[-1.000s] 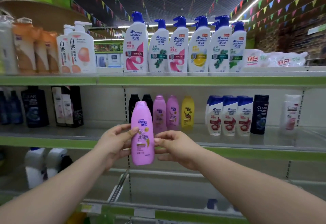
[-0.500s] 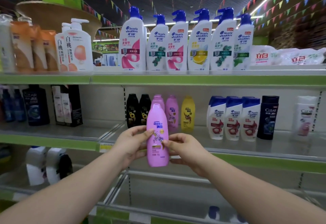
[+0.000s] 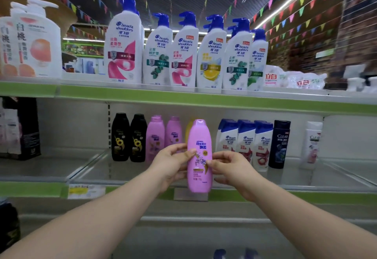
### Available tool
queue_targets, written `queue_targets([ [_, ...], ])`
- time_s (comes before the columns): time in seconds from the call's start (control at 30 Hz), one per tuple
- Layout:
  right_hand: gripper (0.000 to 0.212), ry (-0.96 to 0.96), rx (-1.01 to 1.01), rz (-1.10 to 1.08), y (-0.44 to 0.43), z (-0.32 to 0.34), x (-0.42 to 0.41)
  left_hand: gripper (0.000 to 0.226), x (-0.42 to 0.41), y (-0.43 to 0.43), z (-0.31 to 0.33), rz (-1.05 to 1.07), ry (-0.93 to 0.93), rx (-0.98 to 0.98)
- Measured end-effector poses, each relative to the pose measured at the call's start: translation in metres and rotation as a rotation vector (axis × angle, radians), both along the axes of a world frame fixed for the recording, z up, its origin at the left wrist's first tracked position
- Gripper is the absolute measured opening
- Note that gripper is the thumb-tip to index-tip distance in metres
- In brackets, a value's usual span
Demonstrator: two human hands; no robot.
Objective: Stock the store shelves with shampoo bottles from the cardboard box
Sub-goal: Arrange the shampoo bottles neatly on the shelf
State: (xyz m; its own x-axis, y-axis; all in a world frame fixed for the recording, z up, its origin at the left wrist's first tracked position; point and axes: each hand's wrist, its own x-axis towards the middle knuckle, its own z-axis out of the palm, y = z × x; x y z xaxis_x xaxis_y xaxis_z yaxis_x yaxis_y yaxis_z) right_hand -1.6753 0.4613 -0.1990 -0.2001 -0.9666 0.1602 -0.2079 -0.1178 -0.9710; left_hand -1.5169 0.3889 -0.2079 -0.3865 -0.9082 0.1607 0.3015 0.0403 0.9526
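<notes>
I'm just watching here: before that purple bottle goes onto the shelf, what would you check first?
1. Grip: left hand and right hand both pinch the purple Rejoice bottle: ok.
2. Bottle upright, label facing the person: ok.
3. Matching purple bottles stand on the middle shelf, just to the left: ok.
4. Free spot behind the held bottle: cannot tell; it hides most of the yellow bottle.
5. Base resting on the shelf: cannot tell.
</notes>
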Motion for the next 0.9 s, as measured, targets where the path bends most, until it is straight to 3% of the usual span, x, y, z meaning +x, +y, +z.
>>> queue_targets([
  [0.17,0.024,0.041,-0.041,-0.058,-0.018,0.013,0.001,0.029,-0.005,-0.025,0.012,-0.047,0.029,-0.016],
  [0.4,0.014,0.044,-0.048,-0.089,-0.047,0.005,0.014,0.036,0.009,-0.053,0.007,-0.07,-0.016,-0.024],
  [0.73,0.015,0.013,-0.071,-0.111,-0.081,-0.015,0.029,0.025,0.02,-0.079,-0.01,-0.081,0.024,-0.065],
  [0.9,0.016,-0.015,-0.101,-0.137,-0.094,-0.029,0.033,0.049,0.02,-0.085,-0.019,0.008,-0.172,-0.209],
])
